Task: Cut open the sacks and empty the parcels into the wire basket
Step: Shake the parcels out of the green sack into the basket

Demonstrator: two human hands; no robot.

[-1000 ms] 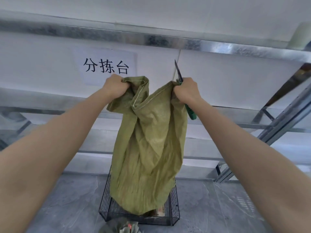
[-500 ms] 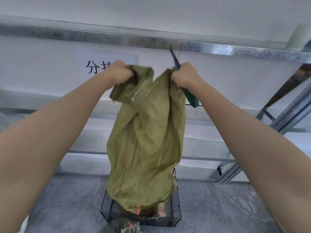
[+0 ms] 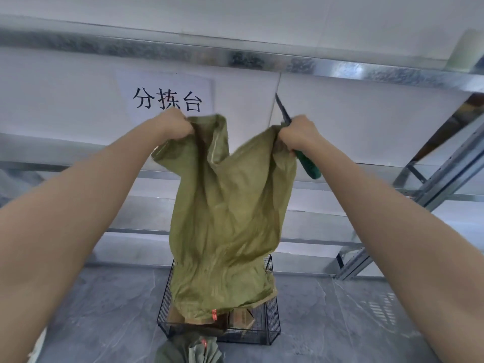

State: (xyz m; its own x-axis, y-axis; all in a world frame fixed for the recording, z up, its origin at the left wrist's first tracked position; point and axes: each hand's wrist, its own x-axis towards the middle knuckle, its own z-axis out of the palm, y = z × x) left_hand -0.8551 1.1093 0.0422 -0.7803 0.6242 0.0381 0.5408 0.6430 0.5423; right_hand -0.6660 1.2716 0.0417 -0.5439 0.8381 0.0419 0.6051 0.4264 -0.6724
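White panelled walls and galvanised steel racking close off the space behind, with a paper sign in black characters pinned at about hand height, and grey floor below. Held up in front of that is the green woven sack, inverted and hanging limp, its lower open end drooping into the wire basket that stands on the floor directly under it. The left hand is fisted tight on one upper corner of the sack; the right hand is clamped on the other corner and on a green-handled knife at once, the blade pointing up and away from the cloth. Between the two fists the top edge sags in a deep dip. Brown parcels lie in the basket just beneath the sack's mouth, partly hidden by the fabric — how many cannot be told. Judging by how flat and slack the cloth hangs, this sack looks cut and nearly or wholly emptied; whether anything is lodged inside cannot be seen. Another green sack, bunched with a red tie, sits on the floor just in front of the basket — it probably remains to be opened and tipped out.
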